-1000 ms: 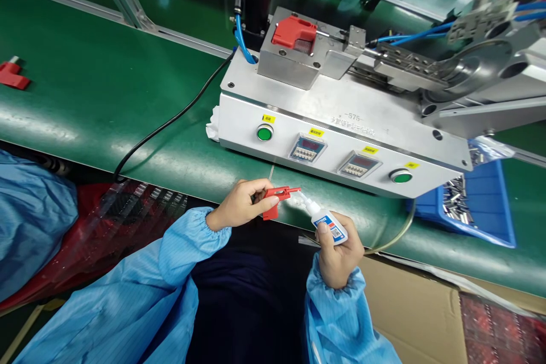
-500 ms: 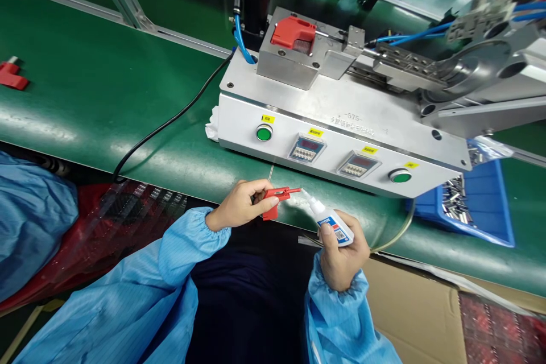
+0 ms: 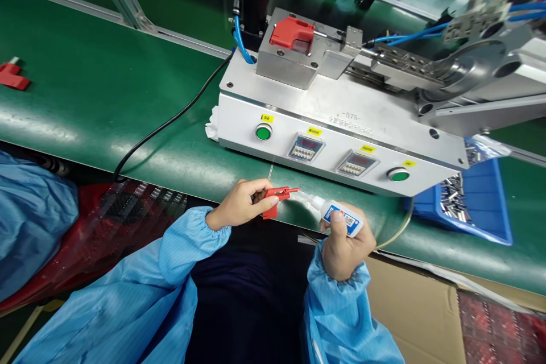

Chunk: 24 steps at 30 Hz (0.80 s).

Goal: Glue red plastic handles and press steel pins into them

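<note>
My left hand (image 3: 243, 203) pinches a small red plastic part (image 3: 271, 210) whose narrow tip points right; a thin metal rod (image 3: 270, 172) shows just beyond it. My right hand (image 3: 348, 244) is wrapped around a white glue bottle (image 3: 344, 218) with a blue label, thumb on its front. The bottle leans left, and its clear nozzle lies close to the red tip; whether they touch I cannot tell. Behind both hands stands a white machine (image 3: 333, 131) with green buttons and two small displays. Another red part (image 3: 292, 33) sits in the metal block (image 3: 284, 68) on top.
A blue bin (image 3: 490, 199) of metal pins stands right of the machine. One red piece (image 3: 14, 75) lies at far left on the green bench (image 3: 162, 62). A black cable (image 3: 179, 116) crosses the bench. Below right is a cardboard box (image 3: 413, 301); another person's blue sleeve (image 3: 32, 222) is at left.
The glue bottle in my right hand has tipped further over and shifted slightly right. My left hand and its red part have stayed nearly still.
</note>
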### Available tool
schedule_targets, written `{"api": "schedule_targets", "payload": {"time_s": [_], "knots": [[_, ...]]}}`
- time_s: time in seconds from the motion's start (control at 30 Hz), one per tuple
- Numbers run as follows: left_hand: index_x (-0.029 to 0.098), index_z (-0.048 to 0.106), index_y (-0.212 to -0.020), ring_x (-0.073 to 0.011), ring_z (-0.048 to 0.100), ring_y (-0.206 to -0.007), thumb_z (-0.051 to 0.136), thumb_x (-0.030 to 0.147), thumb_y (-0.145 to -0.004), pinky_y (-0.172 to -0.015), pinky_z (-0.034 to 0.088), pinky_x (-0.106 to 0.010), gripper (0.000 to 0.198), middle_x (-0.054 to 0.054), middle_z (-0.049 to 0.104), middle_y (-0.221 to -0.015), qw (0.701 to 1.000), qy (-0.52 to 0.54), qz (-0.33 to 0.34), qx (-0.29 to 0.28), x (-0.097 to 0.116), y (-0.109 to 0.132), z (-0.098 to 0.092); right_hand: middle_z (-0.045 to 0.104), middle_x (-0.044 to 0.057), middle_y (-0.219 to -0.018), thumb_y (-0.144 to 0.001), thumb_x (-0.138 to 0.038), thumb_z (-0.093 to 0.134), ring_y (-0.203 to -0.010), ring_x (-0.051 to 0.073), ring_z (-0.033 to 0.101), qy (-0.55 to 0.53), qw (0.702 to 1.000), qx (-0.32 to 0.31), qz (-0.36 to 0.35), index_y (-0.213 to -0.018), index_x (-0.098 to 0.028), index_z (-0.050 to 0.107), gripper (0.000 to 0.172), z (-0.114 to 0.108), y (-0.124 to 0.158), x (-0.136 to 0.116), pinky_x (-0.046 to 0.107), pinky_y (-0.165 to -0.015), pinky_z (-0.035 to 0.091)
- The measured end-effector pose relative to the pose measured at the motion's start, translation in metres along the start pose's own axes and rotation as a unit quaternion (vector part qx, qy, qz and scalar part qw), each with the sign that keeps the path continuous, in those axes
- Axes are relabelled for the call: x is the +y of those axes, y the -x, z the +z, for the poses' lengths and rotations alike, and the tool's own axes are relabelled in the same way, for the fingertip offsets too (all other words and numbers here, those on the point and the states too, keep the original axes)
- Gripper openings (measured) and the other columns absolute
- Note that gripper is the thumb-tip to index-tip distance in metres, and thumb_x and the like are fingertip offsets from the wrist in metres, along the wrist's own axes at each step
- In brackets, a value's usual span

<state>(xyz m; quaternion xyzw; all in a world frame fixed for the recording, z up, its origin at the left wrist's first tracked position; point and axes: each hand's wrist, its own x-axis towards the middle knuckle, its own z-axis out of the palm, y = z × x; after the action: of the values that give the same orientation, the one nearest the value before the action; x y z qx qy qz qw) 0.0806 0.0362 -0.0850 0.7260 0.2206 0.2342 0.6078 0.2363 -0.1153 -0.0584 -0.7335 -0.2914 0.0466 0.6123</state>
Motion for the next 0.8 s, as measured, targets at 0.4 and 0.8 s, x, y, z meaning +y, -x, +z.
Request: {"api": "schedule_targets", "payload": {"time_s": [0.4,0.8], "knots": [[0.019,0.064,-0.081,-0.0115,0.047,-0.056,0.064,0.041,-0.096,-0.057,0.037,-0.024,0.026,0.005,0.052,-0.062,1.0,0.001,-0.015,-0.003,-0.0003,0.0003,0.0009,0.059,-0.003,-0.057,-0.092,-0.058,0.072,-0.049,0.013,0.051,0.053,0.998,-0.016,-0.004,-0.086,-0.017,0.071,0.041,-0.0044,0.0036,-0.0008,0.027,-0.052,0.043],[0.019,0.063,-0.081,-0.0119,0.046,-0.056,0.064,0.044,-0.095,-0.057,0.037,-0.025,0.028,0.005,0.051,-0.062,1.0,-0.001,-0.021,0.0,0.0003,0.0005,0.0009,0.06,-0.002,-0.059,-0.092,-0.061,0.07,-0.051,0.014,0.053,0.065,0.998,-0.02,0.003,-0.086,-0.018,0.072,0.043,-0.0047,0.005,-0.0022,0.028,-0.055,0.045]]}}
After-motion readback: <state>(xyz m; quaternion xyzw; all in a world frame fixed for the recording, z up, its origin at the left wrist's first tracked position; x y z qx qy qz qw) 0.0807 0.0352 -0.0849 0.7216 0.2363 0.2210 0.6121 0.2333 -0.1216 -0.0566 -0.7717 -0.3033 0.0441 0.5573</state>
